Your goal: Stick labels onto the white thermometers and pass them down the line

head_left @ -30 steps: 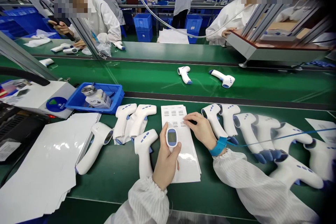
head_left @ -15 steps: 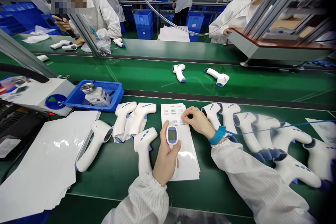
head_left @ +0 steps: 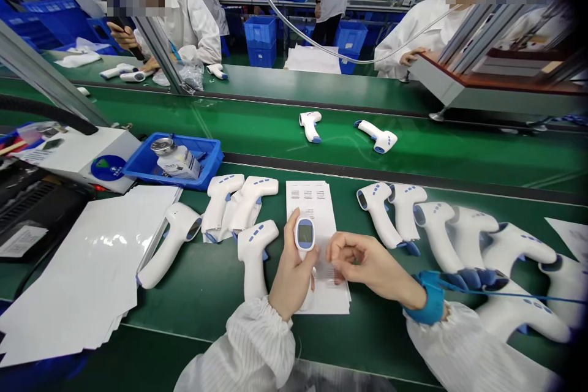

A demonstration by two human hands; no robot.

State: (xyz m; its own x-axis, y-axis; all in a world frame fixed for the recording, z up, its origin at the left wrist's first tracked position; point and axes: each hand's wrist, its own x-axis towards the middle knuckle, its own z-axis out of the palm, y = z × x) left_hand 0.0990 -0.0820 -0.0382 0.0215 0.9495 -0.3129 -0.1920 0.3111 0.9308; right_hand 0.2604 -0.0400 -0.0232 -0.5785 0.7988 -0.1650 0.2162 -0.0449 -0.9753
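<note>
My left hand (head_left: pixel 291 266) is wrapped around a white infrared thermometer (head_left: pixel 305 236), whose small grey screen in a blue frame faces me. Just to its right, my right hand (head_left: pixel 362 260) has its thumb and fingers pinched together; whatever they hold is too small to make out. Under both hands lies a stack of white label sheets (head_left: pixel 309 191) with rows of small print. Left of the sheets, another thermometer (head_left: pixel 255 257) rests on the green table. A blue wrist strap (head_left: pixel 427 298) with a cord circles my right wrist.
Several thermometers (head_left: pixel 436 236) lie in a group at right, and more (head_left: pixel 252 199) at left near a blue tray (head_left: pixel 209 174) holding a bottle (head_left: pixel 177 159). Two thermometers sit on the green conveyor belt (head_left: pixel 257 119). White sheets (head_left: pixel 87 263) are stacked at left. Co-workers sit across the belt.
My right hand has come away from the upper label sheet, moving down toward me beside the thermometer, fingers still pinched. The left hand holds the thermometer as before. The view has shifted slightly.
</note>
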